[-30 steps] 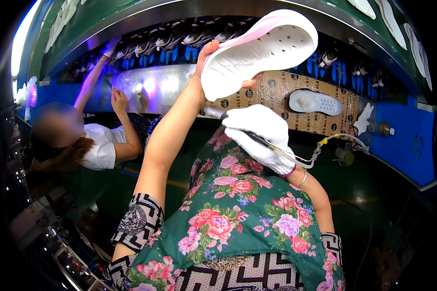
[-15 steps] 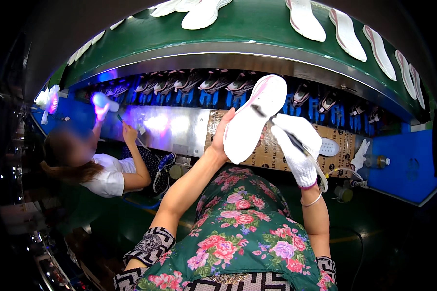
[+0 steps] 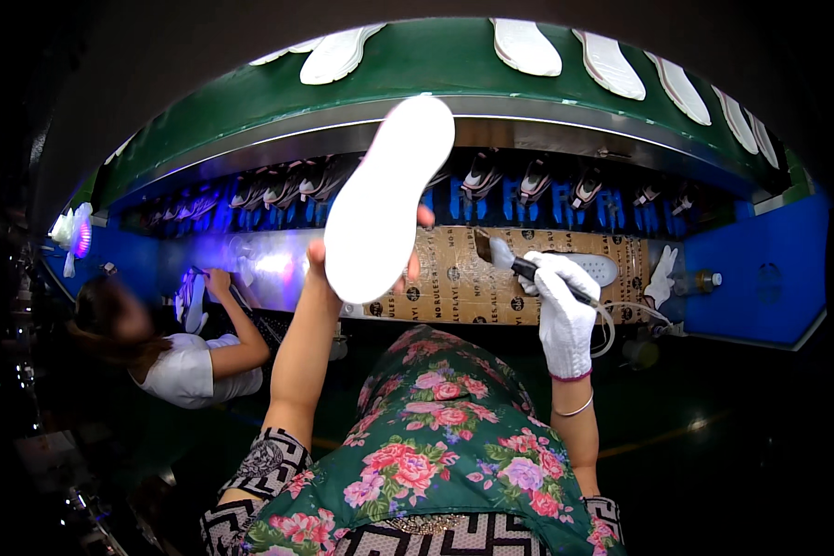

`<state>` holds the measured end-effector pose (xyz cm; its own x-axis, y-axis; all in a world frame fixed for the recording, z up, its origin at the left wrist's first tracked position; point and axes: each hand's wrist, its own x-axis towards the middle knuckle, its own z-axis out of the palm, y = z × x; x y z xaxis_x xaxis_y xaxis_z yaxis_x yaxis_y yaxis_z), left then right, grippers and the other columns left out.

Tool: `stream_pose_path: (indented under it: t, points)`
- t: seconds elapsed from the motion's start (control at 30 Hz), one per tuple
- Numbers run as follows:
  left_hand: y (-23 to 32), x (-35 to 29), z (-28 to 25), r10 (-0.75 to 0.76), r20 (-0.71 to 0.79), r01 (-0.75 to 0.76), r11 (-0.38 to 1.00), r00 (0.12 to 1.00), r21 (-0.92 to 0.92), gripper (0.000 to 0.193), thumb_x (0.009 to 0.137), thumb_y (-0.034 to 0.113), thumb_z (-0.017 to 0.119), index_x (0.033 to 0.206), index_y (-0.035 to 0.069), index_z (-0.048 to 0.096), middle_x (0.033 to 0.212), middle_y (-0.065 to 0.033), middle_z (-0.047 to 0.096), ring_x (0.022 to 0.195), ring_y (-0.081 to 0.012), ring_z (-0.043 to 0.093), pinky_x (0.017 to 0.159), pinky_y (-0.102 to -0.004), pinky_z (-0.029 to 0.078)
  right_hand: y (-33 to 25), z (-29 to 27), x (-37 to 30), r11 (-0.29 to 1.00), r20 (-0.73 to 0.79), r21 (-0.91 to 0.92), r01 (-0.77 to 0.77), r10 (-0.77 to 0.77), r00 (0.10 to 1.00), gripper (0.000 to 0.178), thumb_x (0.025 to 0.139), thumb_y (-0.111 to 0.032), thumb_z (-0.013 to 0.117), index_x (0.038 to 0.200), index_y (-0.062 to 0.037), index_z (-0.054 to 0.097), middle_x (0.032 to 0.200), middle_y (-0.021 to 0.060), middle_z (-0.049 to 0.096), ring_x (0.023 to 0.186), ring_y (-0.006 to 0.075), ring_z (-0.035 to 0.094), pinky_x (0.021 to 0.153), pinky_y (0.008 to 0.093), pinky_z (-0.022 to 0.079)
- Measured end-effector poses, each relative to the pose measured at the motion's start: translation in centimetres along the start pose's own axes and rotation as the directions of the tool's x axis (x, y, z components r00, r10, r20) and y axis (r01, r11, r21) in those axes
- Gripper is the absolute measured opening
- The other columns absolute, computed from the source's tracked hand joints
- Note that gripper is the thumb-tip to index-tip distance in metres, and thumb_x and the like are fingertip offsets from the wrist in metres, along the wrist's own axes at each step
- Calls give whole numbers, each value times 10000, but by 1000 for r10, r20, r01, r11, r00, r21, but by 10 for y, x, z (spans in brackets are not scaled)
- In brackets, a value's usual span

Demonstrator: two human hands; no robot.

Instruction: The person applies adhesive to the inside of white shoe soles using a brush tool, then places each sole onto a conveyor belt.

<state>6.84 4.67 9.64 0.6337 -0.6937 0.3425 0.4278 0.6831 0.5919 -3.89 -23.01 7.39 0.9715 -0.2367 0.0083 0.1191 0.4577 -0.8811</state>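
A white shoe sole (image 3: pixel 389 195) is gripped in my bare left hand (image 3: pixel 317 261), thumb on one edge and fingertips showing past the other. It is held up over the bench, toe and heel pointing away and toward me, with its face washed out by glare. My right hand (image 3: pixel 567 301), in a white knit glove, is closed around a brush (image 3: pixel 523 267) with a dark handle and a thin hose. The brush's bristles point left, apart from the sole, above the cardboard-covered bench (image 3: pixel 445 287).
White soles (image 3: pixel 612 69) lie on a green conveyor (image 3: pixel 435 65) at the back. Beneath it stand several shoes (image 3: pixel 534 179) on blue supports. On the right are a dotted grey sole (image 3: pixel 595 269), a white glove (image 3: pixel 662 276) and a bottle (image 3: pixel 709 281). A co-worker (image 3: pixel 190 366) sits at left.
The sole has moved left and away from the brush. My right hand has lowered slightly, and the brush has turned so its bristles show. The co-worker's hands have come down.
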Motion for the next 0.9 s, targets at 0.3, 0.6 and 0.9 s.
stream_pose_path:
  t: [0.3, 0.6, 0.9]
  points:
    - [22, 167, -49, 9, -431, -249, 827, 902, -504, 930, 999, 648, 317, 1538, -64, 55, 1550, -363, 173, 1444, -496, 240, 1201, -511, 292, 62, -4, -12, 981, 11, -135, -142, 145, 989, 182, 866, -20, 724, 1041, 30, 730, 964, 78, 728, 853, 130, 671, 778, 252, 533]
    - [115, 104, -71, 785, -229, 345, 21, 575, 939, 391, 840, 61, 646, 1229, 42, 609, 1082, -179, 664, 788, -248, 712, 721, -353, 591, 82, -12, -18, 960, -69, -95, -264, 258, 964, 189, 873, -33, 727, 1051, 29, 729, 928, 71, 730, 815, 115, 670, 710, 236, 518]
    - [154, -7, -73, 868, 26, 187, -136, 497, 973, 143, 922, 55, 649, 1047, -4, 614, 1211, -120, 639, 1077, -211, 611, 989, -322, 457, 76, 11, -7, 949, 1, 77, -307, 308, 952, 192, 883, -33, 712, 1065, 28, 726, 939, 105, 740, 786, 152, 686, 681, 248, 523]
